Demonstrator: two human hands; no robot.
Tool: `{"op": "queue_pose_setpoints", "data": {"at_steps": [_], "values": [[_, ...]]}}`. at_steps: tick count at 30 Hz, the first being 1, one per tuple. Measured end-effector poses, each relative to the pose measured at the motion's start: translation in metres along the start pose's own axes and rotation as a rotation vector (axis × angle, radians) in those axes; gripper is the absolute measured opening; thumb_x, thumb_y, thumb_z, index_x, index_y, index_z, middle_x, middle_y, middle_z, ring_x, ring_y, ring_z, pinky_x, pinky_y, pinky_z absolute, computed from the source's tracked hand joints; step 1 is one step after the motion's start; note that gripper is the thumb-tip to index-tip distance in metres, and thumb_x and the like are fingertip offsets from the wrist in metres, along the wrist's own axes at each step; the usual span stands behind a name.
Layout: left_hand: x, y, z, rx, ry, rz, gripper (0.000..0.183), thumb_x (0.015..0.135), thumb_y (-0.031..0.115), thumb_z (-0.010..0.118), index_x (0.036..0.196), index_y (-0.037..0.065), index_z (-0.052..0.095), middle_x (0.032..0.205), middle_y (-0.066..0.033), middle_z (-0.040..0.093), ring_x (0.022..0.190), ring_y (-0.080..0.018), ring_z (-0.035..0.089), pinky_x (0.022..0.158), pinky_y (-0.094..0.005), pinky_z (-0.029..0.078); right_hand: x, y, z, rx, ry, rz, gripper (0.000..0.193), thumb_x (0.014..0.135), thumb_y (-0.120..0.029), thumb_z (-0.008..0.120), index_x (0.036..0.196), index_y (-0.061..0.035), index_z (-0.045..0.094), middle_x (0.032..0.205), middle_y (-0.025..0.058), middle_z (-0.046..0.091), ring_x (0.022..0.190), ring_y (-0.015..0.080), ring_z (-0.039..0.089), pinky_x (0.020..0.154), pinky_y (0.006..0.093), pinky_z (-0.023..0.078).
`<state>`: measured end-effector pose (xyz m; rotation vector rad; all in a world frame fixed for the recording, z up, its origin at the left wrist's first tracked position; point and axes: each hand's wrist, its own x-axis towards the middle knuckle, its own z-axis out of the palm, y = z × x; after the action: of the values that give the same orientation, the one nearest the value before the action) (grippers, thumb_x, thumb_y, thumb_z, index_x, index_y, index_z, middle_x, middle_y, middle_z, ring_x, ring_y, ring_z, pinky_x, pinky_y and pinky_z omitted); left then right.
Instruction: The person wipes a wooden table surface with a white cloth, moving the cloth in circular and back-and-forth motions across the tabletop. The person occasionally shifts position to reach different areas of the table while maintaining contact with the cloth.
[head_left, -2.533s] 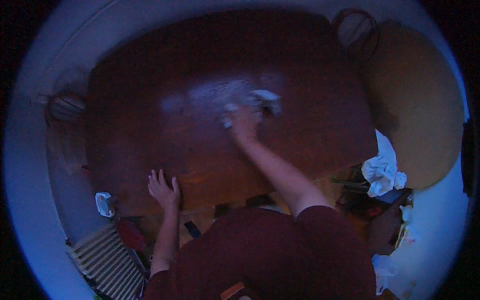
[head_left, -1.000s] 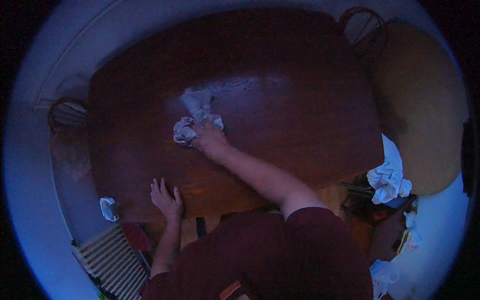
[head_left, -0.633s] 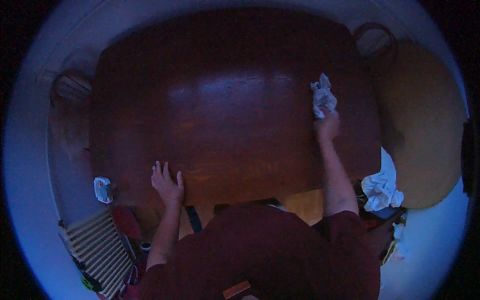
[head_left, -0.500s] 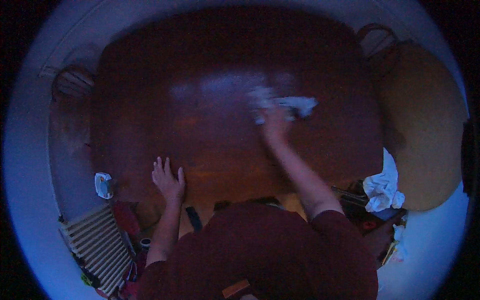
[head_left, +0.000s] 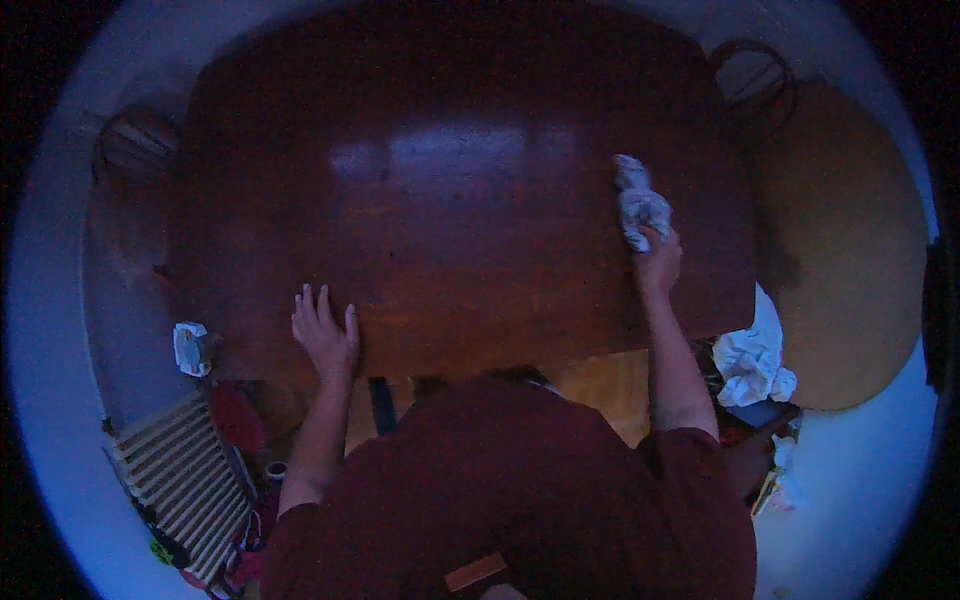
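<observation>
A dark reddish-brown wooden table (head_left: 450, 270) stretches in front of me, with pale light reflected on its surface. Toward its right side my right hand (head_left: 658, 262) grips a bunched, whitish patterned cloth (head_left: 643, 208), which lies on the tabletop beyond my fingers. My left hand (head_left: 325, 330) rests flat near the table's front edge, left of centre, its fingers spread and nothing in it.
A small white package (head_left: 191, 349) sits at the table's left front corner. White crumpled fabric (head_left: 752, 355) lies off the right front corner, beside a round tan tabletop (head_left: 840, 250). Chairs (head_left: 135, 145) stand at the far sides; a slatted rack (head_left: 185, 480) is at lower left.
My right hand has moved the cloth to the right across the table, and the arm is now straighter. My left hand remains spread on the table. The whole view has shifted slightly.
</observation>
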<state>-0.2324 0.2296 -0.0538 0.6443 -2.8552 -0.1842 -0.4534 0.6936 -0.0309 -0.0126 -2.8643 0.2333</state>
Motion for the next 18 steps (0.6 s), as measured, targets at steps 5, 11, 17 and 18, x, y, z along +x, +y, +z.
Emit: {"op": "queue_pose_setpoints", "data": {"at_steps": [5,11,17,18], "values": [[-0.002,-0.01,0.008,0.014,0.045,0.014,0.052,0.087,0.033,0.058,0.131,0.009,0.045,0.144,-0.0156,0.033,0.133,-0.0346,0.03,0.107,-0.0543,0.022,-0.035,-0.106,0.045,0.349,-0.088,0.132,0.036,0.084,-0.024,0.061,0.114,-0.0061,0.058,0.105,0.0195,0.059,0.097,0.0386,0.055,0.083,0.0453,0.044],[0.0,-0.015,0.01,0.027,0.013,0.011,0.054,0.088,0.035,0.057,0.133,0.011,0.042,0.144,-0.0148,0.033,0.134,-0.0347,0.028,0.107,-0.0547,0.021,-0.094,-0.257,0.044,0.527,-0.602,-0.535,0.021,0.081,-0.024,0.06,0.099,-0.0165,0.069,0.122,0.0127,0.055,0.11,0.0348,0.05,0.093,0.0457,0.04],[-0.002,-0.024,0.006,0.025,-0.026,-0.029,0.053,0.088,0.037,0.056,0.133,0.011,0.044,0.145,-0.0146,0.032,0.135,-0.0347,0.027,0.108,-0.0542,0.019,-0.053,-0.129,-0.009,0.878,-0.438,0.087,0.024,0.078,-0.02,0.063,0.099,-0.0092,0.068,0.107,0.012,0.062,0.099,0.0297,0.058,0.082,0.0403,0.046],[-0.001,-0.022,0.005,0.018,-0.038,-0.032,0.053,0.088,0.038,0.056,0.132,0.011,0.045,0.145,-0.0147,0.032,0.135,-0.0348,0.027,0.108,-0.054,0.019,-0.049,-0.087,-0.025,0.663,-0.323,0.127,0.022,0.079,-0.019,0.063,0.097,-0.0092,0.069,0.104,0.0127,0.062,0.093,0.0294,0.061,0.076,0.0397,0.049]]}}
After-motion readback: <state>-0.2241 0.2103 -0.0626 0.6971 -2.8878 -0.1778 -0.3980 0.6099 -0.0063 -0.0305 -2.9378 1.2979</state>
